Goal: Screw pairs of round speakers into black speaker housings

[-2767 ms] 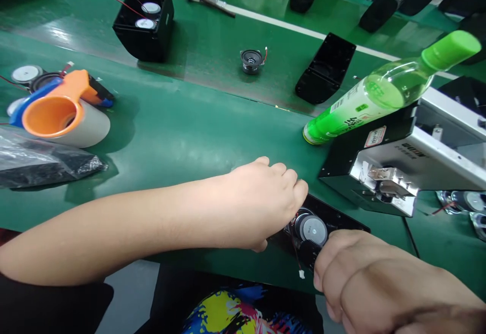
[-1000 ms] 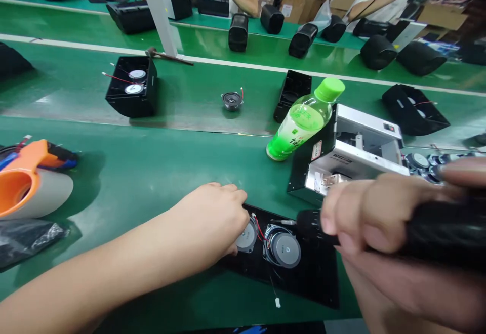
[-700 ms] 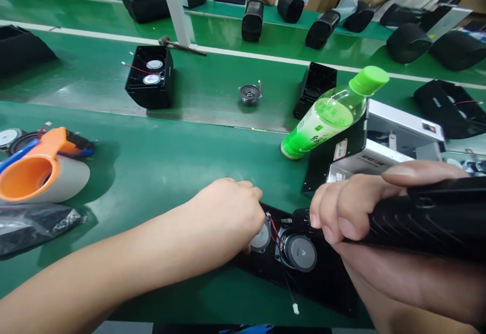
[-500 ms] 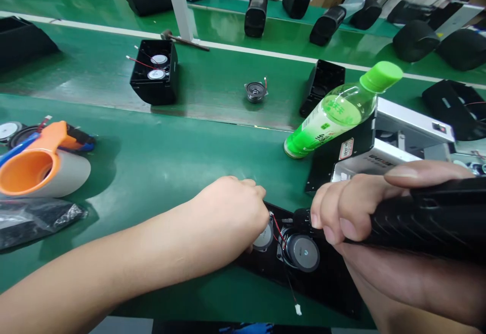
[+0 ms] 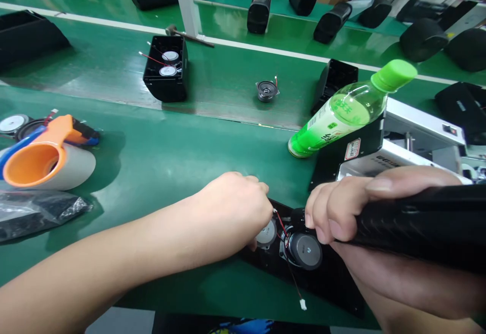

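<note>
My right hand (image 5: 343, 212) is clenched tight around a black electric screwdriver (image 5: 421, 227), fingers wrapped under the barrel and thumb lying along the top. Its dark nose (image 5: 298, 217) sits just over the rim of the larger speaker driver (image 5: 305, 251), but the bit itself is hidden from me. My left hand (image 5: 235, 205) is curled at the smaller driver (image 5: 267, 234), fingertips beside a thin red wire (image 5: 281, 222) — I can't tell whether they're pinching the wire or only resting there.

Both drivers lie side by side, magnets up, on a black speaker panel (image 5: 328, 291) on the near green belt (image 5: 159, 157). A small white connector (image 5: 302, 304) lies on the panel on a dark lead, just below the larger driver.

To my right, a green-capped bottle (image 5: 337, 116) leans with its base on the belt against a silver-and-black machine (image 5: 421, 141). To my left are an orange-and-white tape dispenser (image 5: 49, 157) and a black plastic bag (image 5: 34, 217). Across on the far belt sit an open black speaker box (image 5: 165, 68) with two drivers inside, a loose small driver (image 5: 267, 91) and a hammer (image 5: 186, 35) — well apart from my hands.
</note>
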A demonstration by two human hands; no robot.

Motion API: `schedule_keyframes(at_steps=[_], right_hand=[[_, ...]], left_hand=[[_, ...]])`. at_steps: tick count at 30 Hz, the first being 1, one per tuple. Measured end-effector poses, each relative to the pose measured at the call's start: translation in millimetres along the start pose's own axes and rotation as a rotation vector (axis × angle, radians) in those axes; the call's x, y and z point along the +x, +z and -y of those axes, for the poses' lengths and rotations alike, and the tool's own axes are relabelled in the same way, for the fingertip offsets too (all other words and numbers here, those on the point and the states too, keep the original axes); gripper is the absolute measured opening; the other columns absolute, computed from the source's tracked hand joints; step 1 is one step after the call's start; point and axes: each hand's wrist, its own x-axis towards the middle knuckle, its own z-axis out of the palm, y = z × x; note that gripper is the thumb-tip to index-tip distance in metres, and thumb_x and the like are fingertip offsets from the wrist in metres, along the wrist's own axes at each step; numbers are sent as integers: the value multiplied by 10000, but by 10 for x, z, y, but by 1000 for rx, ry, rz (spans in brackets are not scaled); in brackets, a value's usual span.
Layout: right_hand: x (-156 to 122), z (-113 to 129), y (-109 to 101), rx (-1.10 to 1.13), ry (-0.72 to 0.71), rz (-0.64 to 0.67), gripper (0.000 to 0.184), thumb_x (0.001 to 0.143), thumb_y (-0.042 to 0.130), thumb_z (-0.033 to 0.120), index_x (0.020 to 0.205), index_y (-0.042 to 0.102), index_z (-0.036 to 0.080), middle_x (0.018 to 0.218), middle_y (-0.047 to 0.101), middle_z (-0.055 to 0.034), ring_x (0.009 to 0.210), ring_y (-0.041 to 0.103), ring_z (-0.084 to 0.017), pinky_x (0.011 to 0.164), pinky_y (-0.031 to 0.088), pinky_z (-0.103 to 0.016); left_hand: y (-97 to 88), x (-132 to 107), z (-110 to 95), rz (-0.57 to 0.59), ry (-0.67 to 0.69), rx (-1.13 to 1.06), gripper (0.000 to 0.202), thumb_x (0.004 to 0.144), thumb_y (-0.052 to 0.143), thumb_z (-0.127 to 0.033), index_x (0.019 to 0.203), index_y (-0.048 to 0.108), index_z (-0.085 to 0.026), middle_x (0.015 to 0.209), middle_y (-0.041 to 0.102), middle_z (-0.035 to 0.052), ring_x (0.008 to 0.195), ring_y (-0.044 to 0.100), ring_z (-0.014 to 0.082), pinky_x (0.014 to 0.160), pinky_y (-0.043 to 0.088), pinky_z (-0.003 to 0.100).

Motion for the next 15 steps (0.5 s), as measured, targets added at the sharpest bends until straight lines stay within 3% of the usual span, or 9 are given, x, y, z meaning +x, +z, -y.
schedule_keyframes(at_steps=[4,9,15], right_hand=[[45,-26,22,9,0,103,342,1035,742,621,1104,834,298,663,679,-12,529,655,-216,502,554,-384],[56,-40,88,-5,18,63,423,960,781,713,1053,849,306,623,661,-9,480,612,-229,472,525,-404],[12,-74,58,-22,28,123,377,1002,739,691,1089,860,345,656,699,-12,509,621,-241,522,541,-422]], left_hand=[[-25,23,-10,39,-29,10,375,780,999,-528,939,839,-228,914,730,44,833,738,284,608,444,376],[-18,22,-15,25,-47,-6,389,777,1000,-534,926,841,-211,899,734,54,835,748,294,593,430,378],[-7,14,-12,-2,-58,-42,322,803,995,-462,947,854,-211,887,725,64,833,740,291,587,420,368]])
